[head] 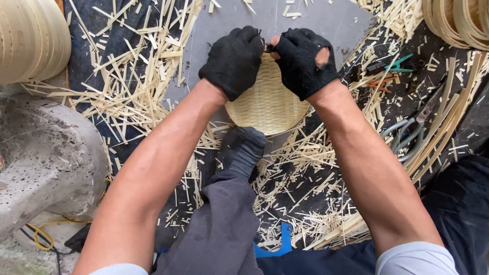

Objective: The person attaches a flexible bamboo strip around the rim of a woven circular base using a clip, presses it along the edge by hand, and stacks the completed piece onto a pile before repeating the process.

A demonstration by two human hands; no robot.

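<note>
On the floor (326, 20), bamboo offcuts (137, 97) ring what seems a woven disc (267, 102).

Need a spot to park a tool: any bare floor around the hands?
Bare: the grey flat sheet beyond the round woven bamboo disc, above the black-gloved left hand and right hand. Crowded: pale bamboo offcuts on the left, grey-handled shears and long bamboo strips on the right.

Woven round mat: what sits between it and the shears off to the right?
In the head view, the right forearm crosses between the woven round mat and the shears, over scattered bamboo offcuts.
</note>
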